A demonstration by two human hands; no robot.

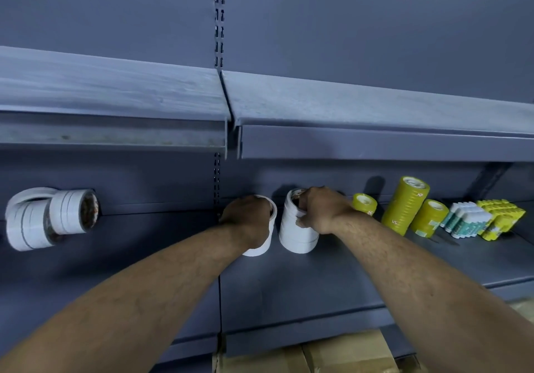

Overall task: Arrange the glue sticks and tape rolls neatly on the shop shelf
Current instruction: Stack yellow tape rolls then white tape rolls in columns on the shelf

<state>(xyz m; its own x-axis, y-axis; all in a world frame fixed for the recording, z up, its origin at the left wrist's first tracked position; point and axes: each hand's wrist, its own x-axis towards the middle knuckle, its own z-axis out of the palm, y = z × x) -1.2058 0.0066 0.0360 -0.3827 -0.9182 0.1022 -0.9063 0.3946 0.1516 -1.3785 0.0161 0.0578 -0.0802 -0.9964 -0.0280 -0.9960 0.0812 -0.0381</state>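
Lower shelf (318,283), grey metal, two upright stacks of white tape side by side near the middle, close but apart. Left hand (247,219) clasps the left white stack (260,247) from above, fingers curled over its top rim. Right hand (320,211) grips the right white stack (296,235), fingers hooked over the top, thumb on its side. To the right stand a small yellow tape roll (364,203), a tall yellow tape stack (404,206) and a shorter yellow stack (429,219). Beyond them, white-and-teal glue sticks (465,220), then a yellow glue pack (502,218). Far left, two white tape stacks lie on their sides (27,224), touching. Upper shelf (346,104) above; cardboard boxes (332,355) below.
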